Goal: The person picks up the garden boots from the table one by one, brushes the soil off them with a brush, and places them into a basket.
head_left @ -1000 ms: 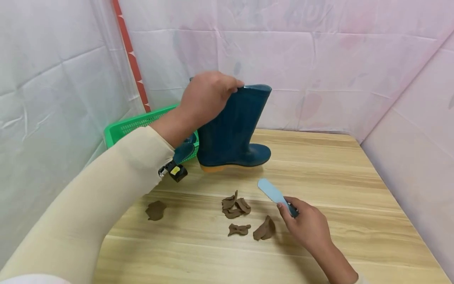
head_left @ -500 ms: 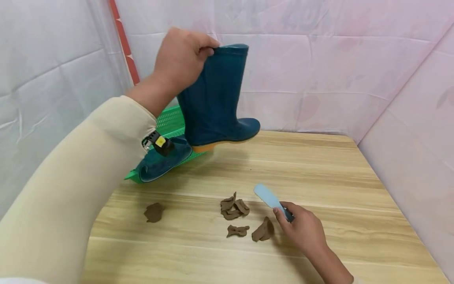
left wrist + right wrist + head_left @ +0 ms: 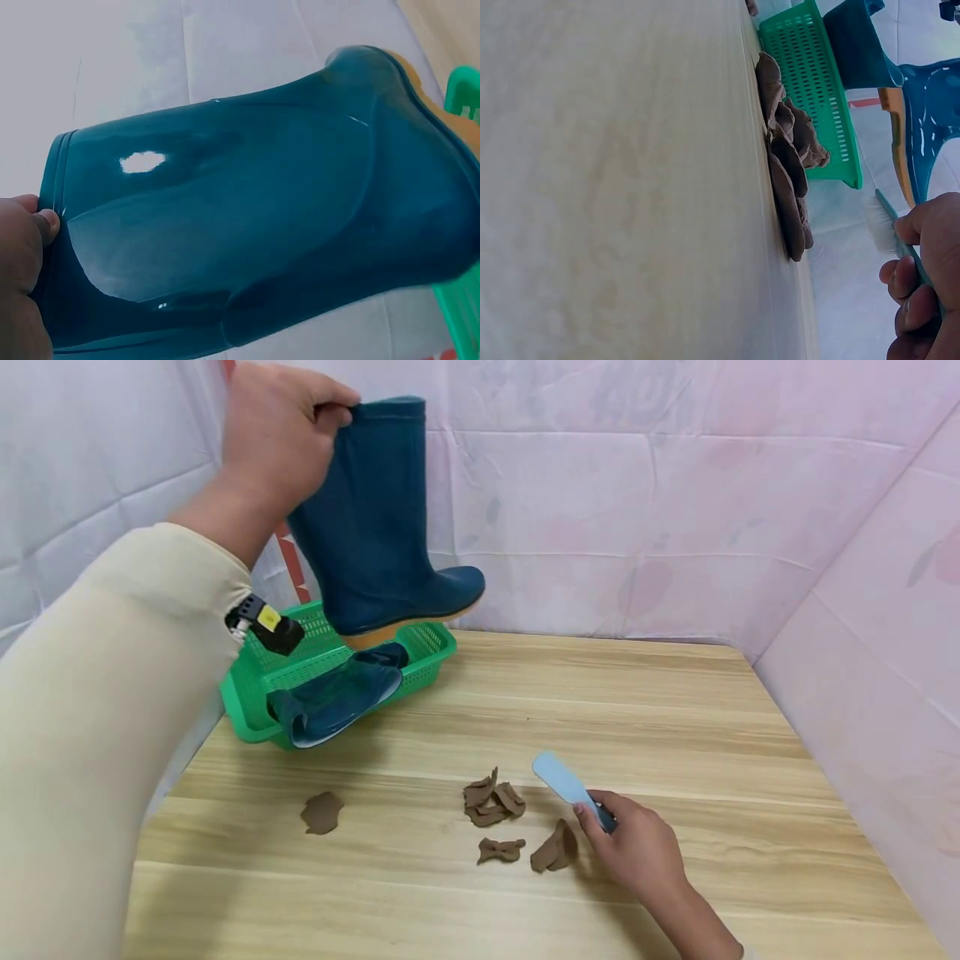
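My left hand point(image 3: 277, 439) pinches the top edge of a dark blue rubber rain boot point(image 3: 378, 510). The boot hangs upright in the air, its tan sole over the green basket point(image 3: 431, 672), toe pointing right. In the left wrist view, the thumb point(image 3: 48, 225) presses on the shaft's rim. A second blue boot point(image 3: 341, 697) lies on its side in the basket, its shaft sticking out over the front edge. My right hand point(image 3: 645, 843) grips a small brush point(image 3: 558, 777) with a light blue back; pale bristles point(image 3: 880, 225) show in the right wrist view.
Several crumpled brown clay-like pieces point(image 3: 483, 814) lie in the middle of the wooden table point(image 3: 675, 710), near the brush. One flat brown piece point(image 3: 322, 812) is off to the left. White sheeting point(image 3: 562, 510) walls the table at the back and sides.
My left hand has lifted the boot up and carried it left, from beside the basket to over it. The right hand with the brush has barely shifted.
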Motion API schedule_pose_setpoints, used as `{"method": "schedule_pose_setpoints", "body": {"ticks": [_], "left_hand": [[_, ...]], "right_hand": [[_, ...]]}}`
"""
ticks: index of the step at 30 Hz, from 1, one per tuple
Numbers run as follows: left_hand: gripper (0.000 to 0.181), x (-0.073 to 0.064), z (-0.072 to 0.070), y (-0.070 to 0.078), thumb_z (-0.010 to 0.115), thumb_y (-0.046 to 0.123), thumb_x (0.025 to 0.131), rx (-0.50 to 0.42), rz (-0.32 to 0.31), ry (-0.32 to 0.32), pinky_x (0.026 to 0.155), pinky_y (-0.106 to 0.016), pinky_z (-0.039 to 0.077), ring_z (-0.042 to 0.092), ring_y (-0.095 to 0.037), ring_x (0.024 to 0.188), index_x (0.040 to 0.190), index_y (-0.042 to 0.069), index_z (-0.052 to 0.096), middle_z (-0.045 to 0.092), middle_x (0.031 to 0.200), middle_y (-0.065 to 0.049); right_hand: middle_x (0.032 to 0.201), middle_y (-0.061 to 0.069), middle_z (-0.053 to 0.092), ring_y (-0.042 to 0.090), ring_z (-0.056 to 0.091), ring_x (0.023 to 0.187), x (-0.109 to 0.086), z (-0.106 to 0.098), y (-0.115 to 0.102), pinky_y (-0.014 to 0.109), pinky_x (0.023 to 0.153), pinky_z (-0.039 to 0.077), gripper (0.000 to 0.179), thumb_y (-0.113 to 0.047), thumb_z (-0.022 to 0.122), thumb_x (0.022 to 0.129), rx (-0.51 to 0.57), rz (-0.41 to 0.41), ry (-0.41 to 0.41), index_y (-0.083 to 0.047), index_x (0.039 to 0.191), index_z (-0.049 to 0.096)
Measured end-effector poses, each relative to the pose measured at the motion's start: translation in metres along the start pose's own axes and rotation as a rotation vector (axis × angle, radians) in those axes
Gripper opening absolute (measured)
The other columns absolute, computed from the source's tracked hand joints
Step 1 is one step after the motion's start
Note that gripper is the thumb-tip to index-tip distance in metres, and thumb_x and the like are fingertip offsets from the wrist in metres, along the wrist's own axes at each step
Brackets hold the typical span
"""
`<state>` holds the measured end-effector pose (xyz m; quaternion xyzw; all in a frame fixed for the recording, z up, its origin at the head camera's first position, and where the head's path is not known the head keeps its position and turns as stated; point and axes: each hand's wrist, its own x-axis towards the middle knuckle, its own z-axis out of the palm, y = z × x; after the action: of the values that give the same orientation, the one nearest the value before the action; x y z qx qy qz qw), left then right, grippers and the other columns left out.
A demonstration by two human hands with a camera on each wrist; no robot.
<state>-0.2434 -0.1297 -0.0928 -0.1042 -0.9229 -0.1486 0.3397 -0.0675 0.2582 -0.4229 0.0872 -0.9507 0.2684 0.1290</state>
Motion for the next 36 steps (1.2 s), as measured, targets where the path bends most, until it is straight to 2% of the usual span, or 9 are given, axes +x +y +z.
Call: {"method": "schedule_pose_setpoints", "body": {"ticks": [5, 9, 16, 23, 26, 31, 36], "left_hand": [[0.041, 0.003, -0.006, -0.020, 0.037, 0.023, 0.113, 0.023, -0.017, -0.008, 0.110, -0.038, 0.043, 0.058, -0.026, 0.128, 0.140, 0.013, 0.065, 0.064, 0.137, -0.009], [0.041, -0.002, -0.008, -0.036, 0.037, 0.023, 0.112, 0.028, -0.051, -0.022, 0.110, -0.042, 0.044, 0.059, -0.029, 0.128, 0.138, 0.009, 0.066, 0.065, 0.136, -0.012], [0.041, -0.014, -0.001, -0.066, 0.038, 0.022, 0.112, 0.038, -0.116, -0.053, 0.107, -0.053, 0.045, 0.055, -0.039, 0.129, 0.138, 0.004, 0.064, 0.064, 0.134, -0.021], [0.039, -0.027, 0.011, -0.102, 0.040, 0.020, 0.112, 0.066, -0.162, -0.048, 0.109, -0.054, 0.042, 0.052, -0.042, 0.131, 0.136, 0.003, 0.065, 0.063, 0.132, -0.023], [0.039, -0.034, 0.017, -0.116, 0.040, 0.021, 0.112, 0.083, -0.156, -0.027, 0.108, -0.055, 0.042, 0.052, -0.043, 0.130, 0.135, 0.002, 0.066, 0.064, 0.130, -0.026], [0.038, -0.047, 0.028, -0.135, 0.044, 0.018, 0.110, 0.119, -0.106, -0.001, 0.103, -0.059, 0.042, 0.054, -0.048, 0.118, 0.129, -0.005, 0.067, 0.066, 0.123, -0.030], [0.034, -0.061, 0.036, -0.148, 0.048, 0.014, 0.109, 0.101, -0.117, -0.030, 0.100, -0.060, 0.041, 0.054, -0.049, 0.113, 0.126, -0.007, 0.068, 0.066, 0.119, -0.032]], "right_hand": [[0.089, 0.007, 0.074, 0.012, 0.050, 0.060, -0.003, -0.002, -0.001, 0.030, 0.048, 0.039, 0.032, -0.030, 0.075, 0.095, -0.006, 0.024, -0.011, -0.003, 0.113, 0.077], [0.092, 0.007, 0.075, 0.012, 0.051, 0.062, -0.005, -0.004, -0.002, 0.031, 0.050, 0.042, 0.032, -0.031, 0.075, 0.095, -0.008, 0.036, -0.018, -0.004, 0.113, 0.077], [0.091, 0.005, 0.075, 0.012, 0.054, 0.063, -0.008, -0.004, -0.004, 0.032, 0.052, 0.045, 0.031, -0.030, 0.075, 0.095, -0.010, 0.022, -0.003, -0.005, 0.111, 0.078], [0.087, 0.002, 0.073, 0.011, 0.053, 0.062, -0.007, -0.005, -0.005, 0.032, 0.052, 0.044, 0.029, -0.029, 0.076, 0.094, -0.009, 0.006, 0.007, -0.006, 0.111, 0.078], [0.086, 0.002, 0.073, 0.011, 0.052, 0.062, -0.007, -0.004, -0.006, 0.031, 0.051, 0.043, 0.029, -0.030, 0.076, 0.094, -0.009, 0.009, 0.003, -0.006, 0.111, 0.078], [0.086, 0.002, 0.073, 0.011, 0.052, 0.062, -0.008, -0.004, -0.007, 0.032, 0.051, 0.043, 0.030, -0.029, 0.076, 0.094, -0.007, 0.020, -0.005, -0.006, 0.112, 0.078], [0.089, 0.004, 0.074, 0.011, 0.053, 0.063, -0.008, -0.003, -0.007, 0.033, 0.053, 0.046, 0.030, -0.029, 0.076, 0.094, -0.011, 0.015, -0.007, -0.006, 0.112, 0.078]]}}
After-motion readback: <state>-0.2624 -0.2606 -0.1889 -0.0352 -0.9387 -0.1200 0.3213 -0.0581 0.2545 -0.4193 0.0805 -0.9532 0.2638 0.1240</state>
